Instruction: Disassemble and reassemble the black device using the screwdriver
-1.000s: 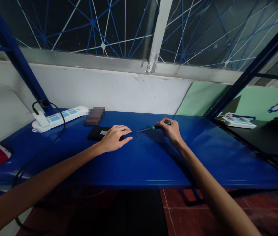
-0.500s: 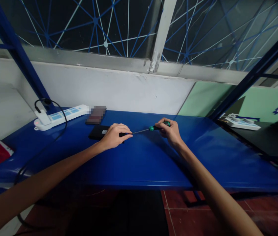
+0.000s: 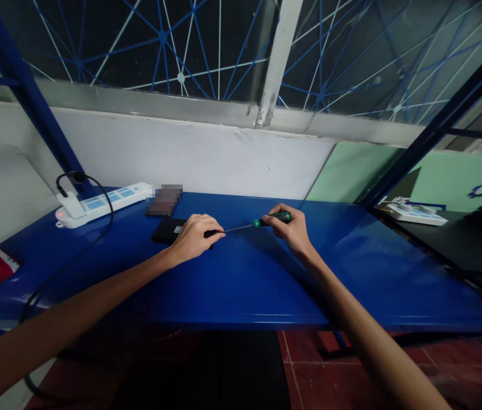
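Right hand (image 3: 294, 228) curls around a screwdriver (image 3: 257, 223) (tip by the left hand (image 3: 198, 234)).

The blue table (image 3: 241, 285) is shining and looking like smooth painted metal; the screwdriver (image 3: 256, 224) is showing a glossy plastic handle (image 3: 283, 217) and a thin metal rod (image 3: 239, 228); the black box (image 3: 164, 231) is looking like dull plastic; the white power strip (image 3: 116, 197) is looking like smooth plastic; the window frame (image 3: 281, 62) is looking rough and chipped.

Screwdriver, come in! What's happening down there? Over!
Right hand grips screwdriver. Left hand at its tip, grip unclear. Left hand partly hides black box.
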Available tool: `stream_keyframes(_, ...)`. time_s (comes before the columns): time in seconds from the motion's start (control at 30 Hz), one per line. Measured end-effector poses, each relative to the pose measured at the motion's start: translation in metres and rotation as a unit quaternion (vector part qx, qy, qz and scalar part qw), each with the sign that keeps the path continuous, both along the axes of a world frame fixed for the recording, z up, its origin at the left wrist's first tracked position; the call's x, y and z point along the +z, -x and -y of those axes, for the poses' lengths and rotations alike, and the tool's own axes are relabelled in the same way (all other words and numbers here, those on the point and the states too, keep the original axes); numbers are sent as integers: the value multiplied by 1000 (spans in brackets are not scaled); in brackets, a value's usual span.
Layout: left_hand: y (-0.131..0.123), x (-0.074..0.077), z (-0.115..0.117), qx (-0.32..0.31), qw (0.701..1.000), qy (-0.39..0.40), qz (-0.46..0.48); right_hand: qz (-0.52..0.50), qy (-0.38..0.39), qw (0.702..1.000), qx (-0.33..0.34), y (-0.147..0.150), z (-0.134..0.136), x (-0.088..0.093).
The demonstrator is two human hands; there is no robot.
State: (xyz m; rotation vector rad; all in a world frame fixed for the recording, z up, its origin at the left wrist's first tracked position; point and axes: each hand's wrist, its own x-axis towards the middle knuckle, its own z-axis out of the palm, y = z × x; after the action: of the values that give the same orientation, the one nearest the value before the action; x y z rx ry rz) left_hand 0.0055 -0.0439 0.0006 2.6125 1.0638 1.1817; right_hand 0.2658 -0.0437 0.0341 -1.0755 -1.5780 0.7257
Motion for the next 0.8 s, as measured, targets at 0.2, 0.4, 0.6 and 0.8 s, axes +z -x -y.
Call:
stream_keyframes(0.2,0,4,0,9,1000,0,17,47,-20,999,-10,2,4,1)
stream_keyframes(0.4,2,8,1,18,1000,20,-1,-4,27,1000,4,4,6,3)
stream_keyframes(0.6,32,33,-6,-11,980,116,-159,-57,29,998,-7,0,4,7)
stream_keyframes(0.8,49,27,-15,-18,962,134,-236,-63,34,997,5,-1,5,8)
